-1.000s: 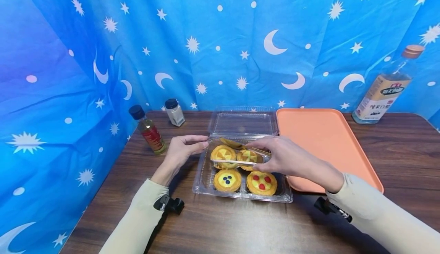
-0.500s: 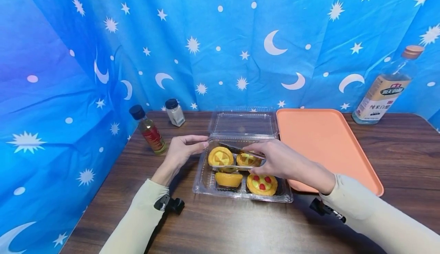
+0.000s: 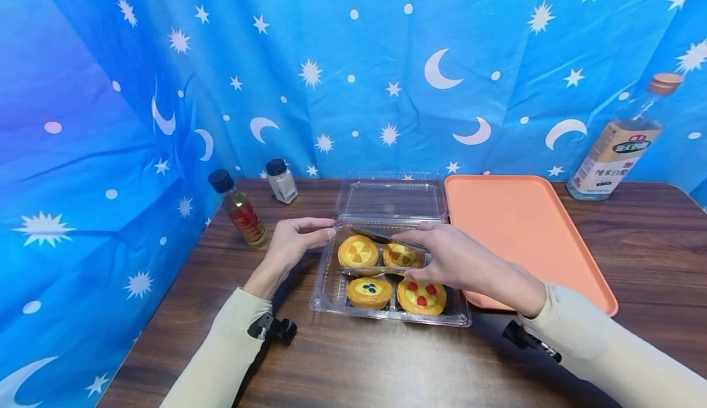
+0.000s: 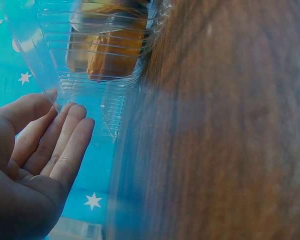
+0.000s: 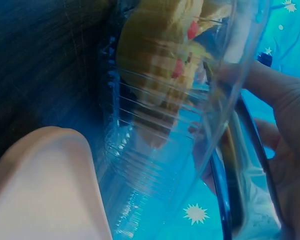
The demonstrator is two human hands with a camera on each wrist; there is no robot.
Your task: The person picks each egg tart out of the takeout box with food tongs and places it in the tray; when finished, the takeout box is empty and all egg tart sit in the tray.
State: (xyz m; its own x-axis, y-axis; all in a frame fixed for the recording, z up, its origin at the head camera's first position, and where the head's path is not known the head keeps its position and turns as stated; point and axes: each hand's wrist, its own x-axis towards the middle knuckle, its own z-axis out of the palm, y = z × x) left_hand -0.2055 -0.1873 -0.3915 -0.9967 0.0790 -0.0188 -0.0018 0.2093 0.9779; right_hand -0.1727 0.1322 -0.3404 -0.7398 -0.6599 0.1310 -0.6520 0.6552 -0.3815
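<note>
A clear hinged plastic container (image 3: 326,294) stands with its lid (image 3: 392,198) laid back, several tarts inside. My left hand (image 3: 295,242) pinches the container's left rim with thumb and fingertips. From the right, my right hand (image 3: 464,261) grips shiny metal tongs (image 5: 242,160), whose arms are spread around the back row. Between them sit the back-left tart (image 3: 358,251) and the back-right tart (image 3: 402,254), which my fingers partly cover. The blueberry-topped tart (image 3: 369,294), front left, is tilted against the lower tong arm. Beside it lies the tart with red berries (image 3: 422,296).
An orange tray (image 3: 508,224) lies to the container's right, with a tall labelled bottle (image 3: 613,150) behind it. A dark-capped bottle (image 3: 243,215) and a small shaker (image 3: 282,182) stand left. A blue patterned curtain (image 3: 353,89) hangs behind the wooden table (image 3: 359,365).
The tongs have shifted slightly downward and toward me. The blueberry tart has tipped and partly come back, its topping visible again. The left hand has stayed in place.
</note>
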